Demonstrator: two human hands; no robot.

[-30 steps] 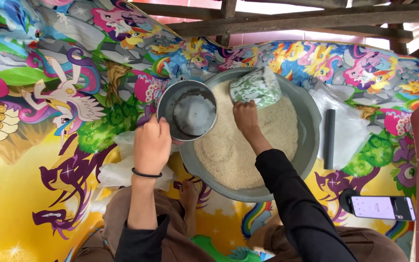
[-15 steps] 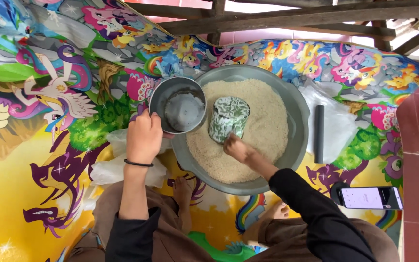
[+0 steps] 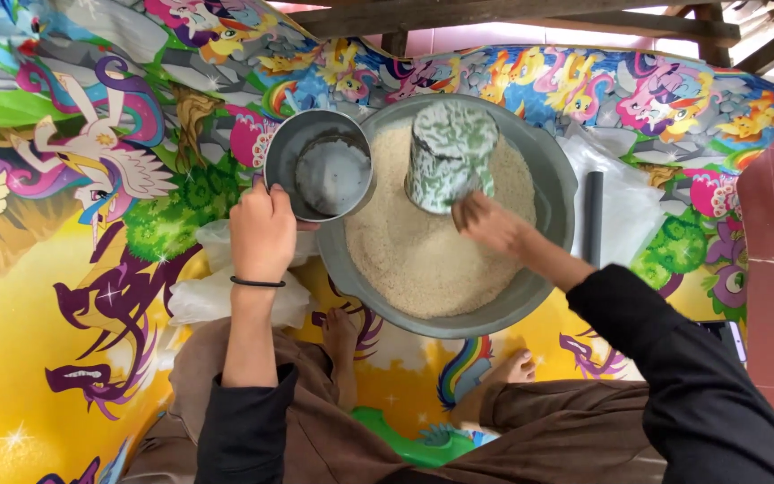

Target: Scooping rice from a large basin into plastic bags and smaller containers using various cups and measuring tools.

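Sitting on a bright cartoon mat [image 3: 38,341] on the floor, a person works over a big round grey metal basin [image 3: 559,188] in the middle of the frame. The basin is wide and shallow, with a smooth rim, and it is full of pale, grainy rice [image 3: 414,260] that looks like sand.

Their right hand [image 3: 487,222], just right of the middle, is closed around the bottom edge of a green-and-white speckled cup [image 3: 448,152]. The cup is round like a can, with a marbled, shiny coat. It is tipped, with its open end down toward the rice; I cannot tell if it touches the grains.

Their left hand [image 3: 263,231], left of the middle, curls over the near rim of a small grey metal pot [image 3: 320,166]. The pot is round and dull, and it sits just beside the basin at its upper left edge, touching or nearly so. Something grey lies in its bottom, maybe a lid, but it is too blurry to be sure. A thin black band [image 3: 257,282] goes around that wrist.

Crumpled clear plastic bags [image 3: 203,300] lie under the left arm. A dark straight tube [image 3: 592,217] lies on more plastic at the right of the basin. Bare feet [image 3: 340,332] show at the bottom middle.
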